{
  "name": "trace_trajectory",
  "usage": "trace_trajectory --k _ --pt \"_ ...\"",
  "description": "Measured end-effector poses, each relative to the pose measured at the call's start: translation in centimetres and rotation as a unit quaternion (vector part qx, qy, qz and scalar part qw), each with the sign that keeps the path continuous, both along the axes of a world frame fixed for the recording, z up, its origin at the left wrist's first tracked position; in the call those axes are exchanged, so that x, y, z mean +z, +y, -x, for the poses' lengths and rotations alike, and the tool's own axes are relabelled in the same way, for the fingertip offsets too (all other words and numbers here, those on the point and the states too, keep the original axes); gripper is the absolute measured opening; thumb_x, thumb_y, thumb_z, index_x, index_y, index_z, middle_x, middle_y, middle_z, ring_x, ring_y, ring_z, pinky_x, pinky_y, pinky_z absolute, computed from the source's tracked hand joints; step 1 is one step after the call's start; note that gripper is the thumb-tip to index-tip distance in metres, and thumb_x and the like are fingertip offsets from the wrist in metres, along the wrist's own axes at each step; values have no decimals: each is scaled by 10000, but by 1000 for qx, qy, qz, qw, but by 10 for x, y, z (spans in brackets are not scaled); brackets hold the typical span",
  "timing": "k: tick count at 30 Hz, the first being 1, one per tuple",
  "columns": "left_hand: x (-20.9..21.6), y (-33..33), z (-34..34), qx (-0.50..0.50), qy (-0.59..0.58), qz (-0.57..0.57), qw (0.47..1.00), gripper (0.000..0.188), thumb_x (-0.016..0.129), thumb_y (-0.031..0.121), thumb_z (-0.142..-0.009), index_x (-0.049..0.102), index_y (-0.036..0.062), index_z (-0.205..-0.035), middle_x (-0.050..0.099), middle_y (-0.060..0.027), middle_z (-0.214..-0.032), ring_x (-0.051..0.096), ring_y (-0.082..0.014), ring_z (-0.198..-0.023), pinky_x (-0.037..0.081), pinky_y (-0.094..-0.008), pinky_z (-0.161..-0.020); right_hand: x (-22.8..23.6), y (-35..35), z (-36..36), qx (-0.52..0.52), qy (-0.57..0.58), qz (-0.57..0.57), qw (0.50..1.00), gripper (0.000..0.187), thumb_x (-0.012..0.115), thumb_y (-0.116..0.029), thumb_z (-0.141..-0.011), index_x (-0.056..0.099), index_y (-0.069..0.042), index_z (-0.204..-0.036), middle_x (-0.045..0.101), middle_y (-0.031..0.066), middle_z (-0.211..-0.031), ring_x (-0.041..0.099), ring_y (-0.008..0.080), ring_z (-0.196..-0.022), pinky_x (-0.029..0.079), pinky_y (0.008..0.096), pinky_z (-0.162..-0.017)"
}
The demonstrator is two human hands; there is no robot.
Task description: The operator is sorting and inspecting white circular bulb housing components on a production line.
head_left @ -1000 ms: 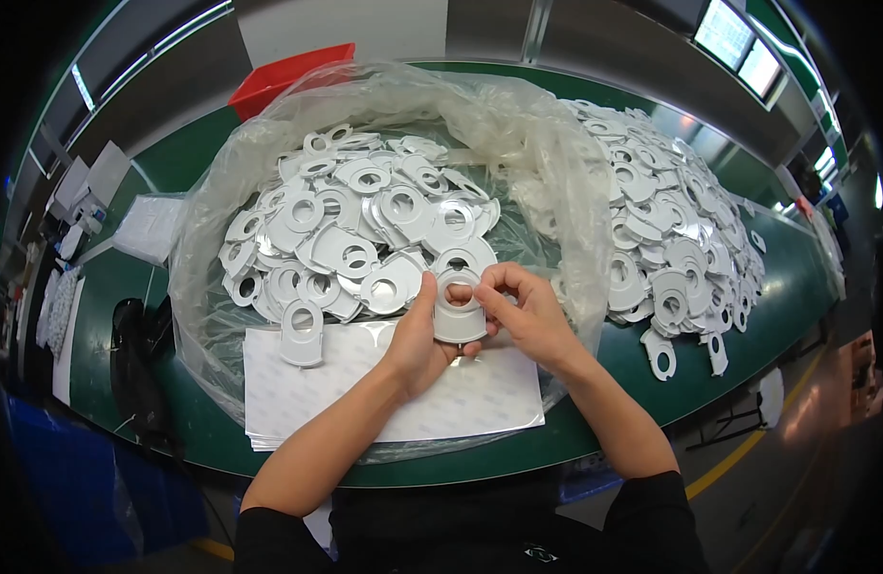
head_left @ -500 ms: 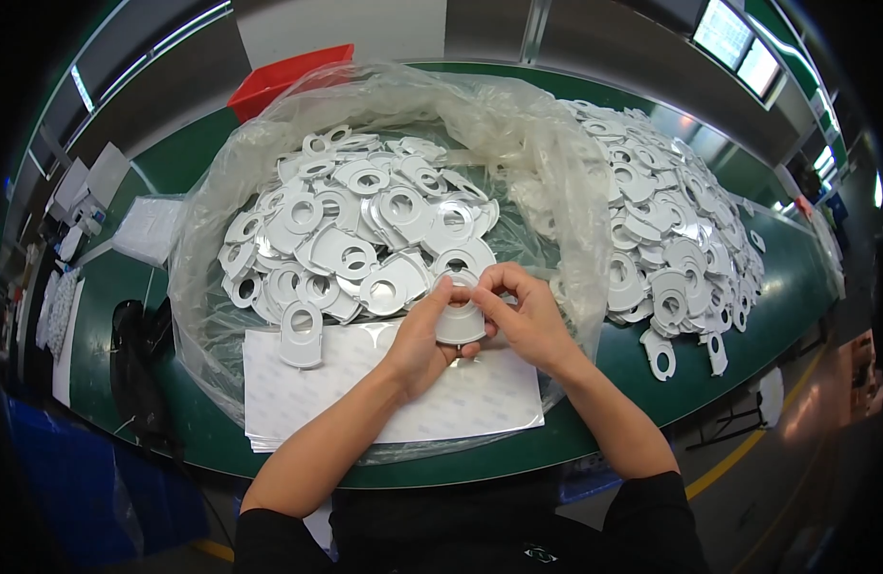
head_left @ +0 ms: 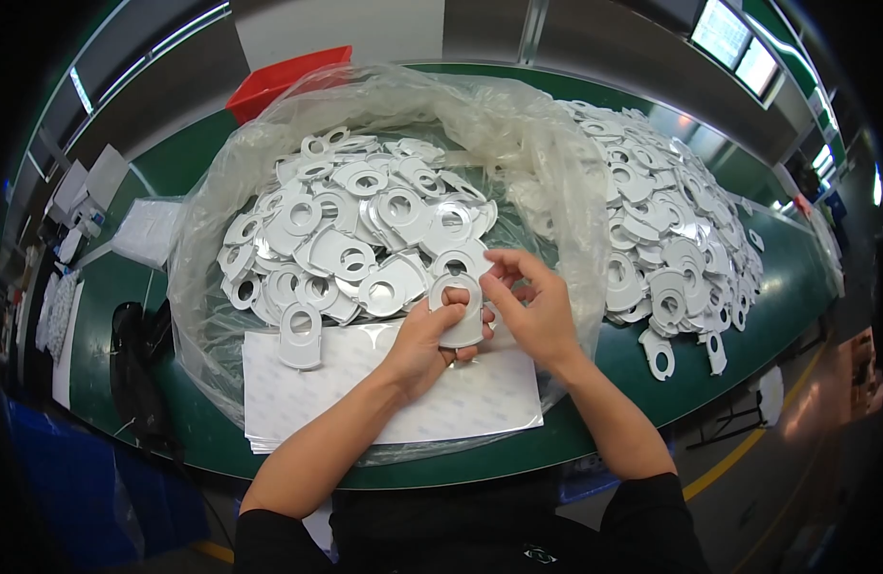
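My left hand (head_left: 424,342) is closed on a white plastic plate (head_left: 462,332) with a large round hole. The thumb lies on its face and other fingers are underneath, one fingertip showing through near the hole. Just right of the plate is my right hand (head_left: 535,314), fingers bent, thumb and forefinger apart, with nothing visible between them. Below both hands lies a stack of white sheets (head_left: 394,416). One similar white plate (head_left: 301,337) rests on the sheets' far left edge. Beyond, a heap of such plates (head_left: 351,215) fills a clear plastic bag (head_left: 207,225).
A second heap of white plates (head_left: 676,225) spreads over the green table (head_left: 748,349) at the right. At the back left stands a red bin (head_left: 288,81). A dark object (head_left: 135,373) and a clear-wrapped white packet (head_left: 145,230) are on the left.
My right thumb and fingers have come away from the plate's ring end, uncovering it. My left thumb now lies across the plate beside its hole.
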State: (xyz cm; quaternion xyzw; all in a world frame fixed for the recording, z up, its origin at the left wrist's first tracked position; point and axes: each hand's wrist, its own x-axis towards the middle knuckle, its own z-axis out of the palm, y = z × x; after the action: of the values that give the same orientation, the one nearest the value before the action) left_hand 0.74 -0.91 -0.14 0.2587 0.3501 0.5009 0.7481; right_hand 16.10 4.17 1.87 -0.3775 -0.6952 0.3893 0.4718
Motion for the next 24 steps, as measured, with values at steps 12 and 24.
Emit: trace_trajectory --k 12,24 --pt "-7 -2 -4 -68 88 -90 990 243 425 251 -947 476 82 -1114 581 -72 -936 585 -141 -796 405 -239 -541 6 2 -8 52 -1 171 984 149 669 -109 -806 626 33 -819 610 37 -682 569 72 -538 446 200 -487" --pt "4 -1 -7 -74 82 -67 992 870 27 760 -821 522 73 -1023 591 -54 -784 571 -109 -624 336 -209 -423 19 -12 0 -75 -290 -33 953 423 834 -306 -582 558 -28 -741 539 15 -604 532 89 -566 430 246 -520"
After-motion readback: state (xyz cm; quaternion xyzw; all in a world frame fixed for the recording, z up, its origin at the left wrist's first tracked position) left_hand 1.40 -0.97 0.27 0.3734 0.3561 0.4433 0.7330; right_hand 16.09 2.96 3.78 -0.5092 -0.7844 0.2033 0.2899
